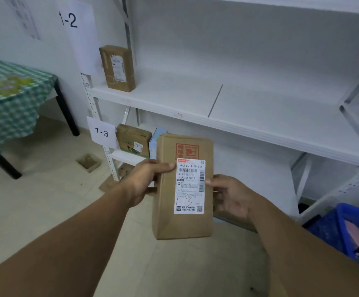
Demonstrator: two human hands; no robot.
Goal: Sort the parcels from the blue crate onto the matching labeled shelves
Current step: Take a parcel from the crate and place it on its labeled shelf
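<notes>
The brown parcel (182,189) is held upright in the air in front of the shelving, with "1-3" handwritten on its label (188,186). The left hand (146,179) has its grip closed on the parcel's left edge, thumb across the front. The right hand (230,196) pinches the right edge beside the label.

The 1-3 sign (101,132) hangs at the left end of the lower shelf (127,157), where a brown box (133,140) and a pale blue box (154,142) already stand.

The likeliest mistake is the wrong tier, since the 1-2 shelf (174,97) lies directly above and is the easier reach. Going in upright, the parcel's top could catch that board's front edge. Slid in carelessly, it could tip the pale blue box. If 1 hand lets go early, the remaining edge grip may let the parcel twist and drop.
</notes>
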